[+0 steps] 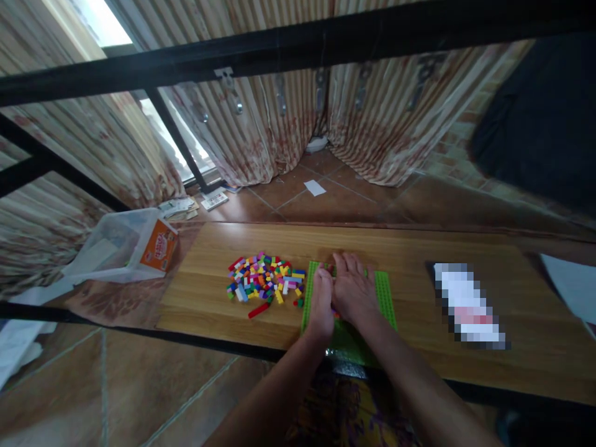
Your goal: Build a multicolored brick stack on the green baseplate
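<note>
The right hand (352, 284), fingers extended, and edge-on left hand (322, 302) partly cover the green studded baseplate (384, 298) on the worktop (198, 273), seemingly pressing; any pinch, I cannot tell. Reaching the toy-brick pile (264, 277) calls for freeing 1.

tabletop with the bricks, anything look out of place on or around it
Two mild oddities: a long red piece sticks out from the near edge of the brick pile on the tabletop, and a white paper lies on the floor beyond, perhaps dropped.
</note>
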